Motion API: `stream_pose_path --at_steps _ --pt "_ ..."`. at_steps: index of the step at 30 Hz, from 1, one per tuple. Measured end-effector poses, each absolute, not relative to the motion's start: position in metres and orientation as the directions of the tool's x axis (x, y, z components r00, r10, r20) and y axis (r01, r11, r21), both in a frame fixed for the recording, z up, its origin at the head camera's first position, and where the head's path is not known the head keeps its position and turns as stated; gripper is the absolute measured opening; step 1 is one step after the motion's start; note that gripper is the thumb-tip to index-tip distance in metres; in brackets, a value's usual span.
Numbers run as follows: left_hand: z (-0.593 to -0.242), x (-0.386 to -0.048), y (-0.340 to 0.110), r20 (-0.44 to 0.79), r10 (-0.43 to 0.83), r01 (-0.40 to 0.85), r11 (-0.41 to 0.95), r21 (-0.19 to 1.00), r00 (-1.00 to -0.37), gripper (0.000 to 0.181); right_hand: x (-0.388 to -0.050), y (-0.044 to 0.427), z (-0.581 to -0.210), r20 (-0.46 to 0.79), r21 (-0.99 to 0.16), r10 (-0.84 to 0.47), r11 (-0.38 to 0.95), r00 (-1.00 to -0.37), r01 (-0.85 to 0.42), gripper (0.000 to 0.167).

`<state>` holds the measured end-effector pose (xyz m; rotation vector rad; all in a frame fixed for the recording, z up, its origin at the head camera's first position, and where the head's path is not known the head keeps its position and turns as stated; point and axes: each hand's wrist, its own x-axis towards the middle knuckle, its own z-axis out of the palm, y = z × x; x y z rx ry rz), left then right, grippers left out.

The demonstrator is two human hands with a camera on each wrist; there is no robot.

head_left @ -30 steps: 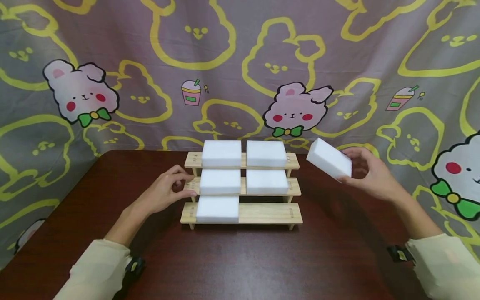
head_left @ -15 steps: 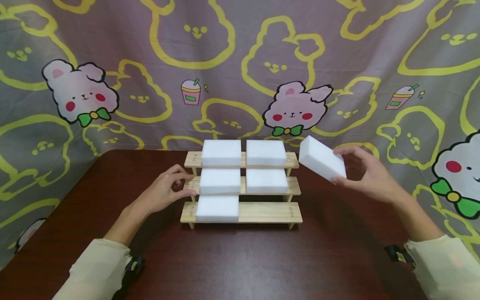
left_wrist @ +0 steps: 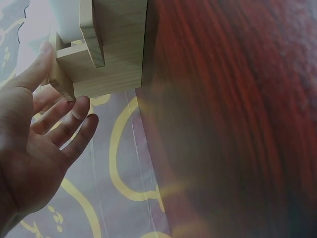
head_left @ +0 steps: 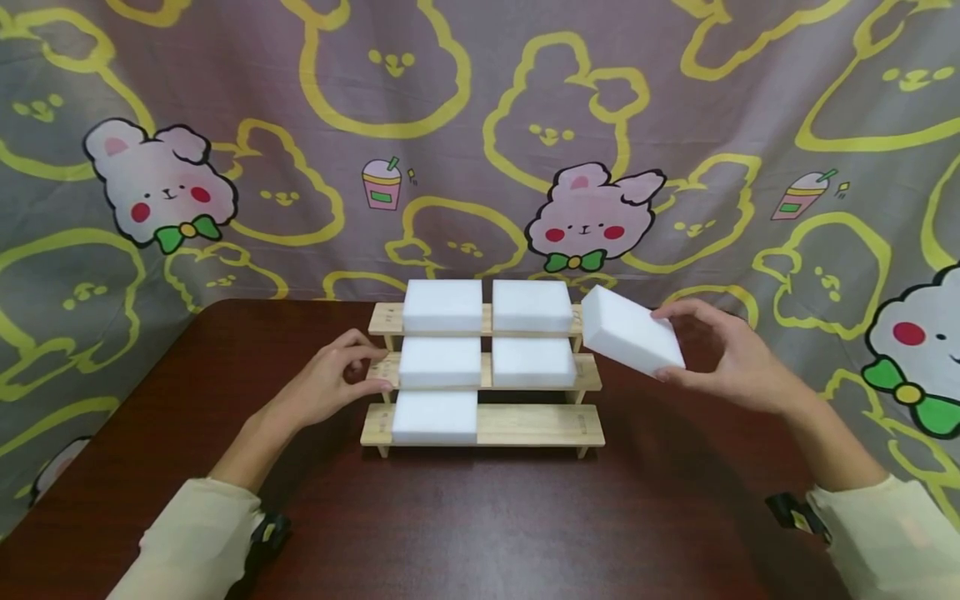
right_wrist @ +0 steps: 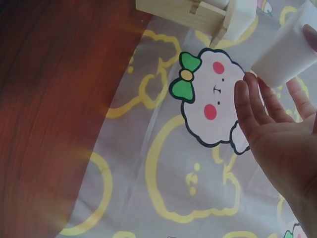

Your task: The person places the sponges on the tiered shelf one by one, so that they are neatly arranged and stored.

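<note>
A three-tier wooden display rack (head_left: pixel 540 423) stands on the table, bearing several white foam blocks (head_left: pixel 442 305). The top and middle tiers hold two each; the bottom tier has one on its left half, with bare wood on its right. My left hand (head_left: pixel 326 382) grips the left end of the middle tier, thumb in front and fingers behind; the left wrist view shows that hand (left_wrist: pixel 39 144) at the board's end. Between thumb and fingers, my right hand (head_left: pixel 738 358) pinches another white foam block (head_left: pixel 633 332), tilted in the air just right of the rack's upper tiers.
A dark reddish-brown wooden table (head_left: pixel 480 525) carries the rack. Behind it hangs a grey-pink curtain (head_left: pixel 465 100) printed with yellow outlines and white rabbits. Table surface extends in front and to both sides of the rack.
My right hand has moved left with its foam block, bringing it close to the rack's right end, and the block's tilt has changed slightly. The left hand and the rack have stayed put.
</note>
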<state>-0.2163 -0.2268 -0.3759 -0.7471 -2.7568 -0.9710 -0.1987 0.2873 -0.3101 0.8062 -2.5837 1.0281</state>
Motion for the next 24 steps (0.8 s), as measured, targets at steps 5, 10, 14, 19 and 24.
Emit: stream_pose_path --at_steps 5,10,14,19,24 --pt "-0.376 -0.216 -0.227 0.276 0.407 0.49 0.669 0.559 -0.871 0.047 -0.195 0.285 -0.309 0.425 -0.534 -0.446 0.579 -0.788 -0.616 0.07" --pt "-0.376 -0.215 -0.227 0.272 0.411 0.491 0.672 0.555 -0.87 0.046 -0.192 0.281 -0.307 0.423 -0.522 -0.476 0.567 -0.771 -0.637 0.072" --pt "-0.375 -0.215 -0.227 0.267 0.406 0.483 0.672 0.561 -0.874 0.047 -0.191 0.277 -0.308 0.43 -0.518 -0.514 0.533 -0.742 -0.669 0.073" --pt "-0.375 -0.215 -0.226 0.266 0.401 0.478 0.668 0.57 -0.877 0.047 -0.19 0.272 -0.312 0.432 -0.52 -0.559 0.487 -0.708 -0.702 0.074" --pt "-0.375 -0.215 -0.227 0.272 0.41 0.49 0.667 0.561 -0.87 0.046 -0.187 0.267 -0.314 0.416 -0.508 -0.58 0.49 -0.7 -0.708 0.075"
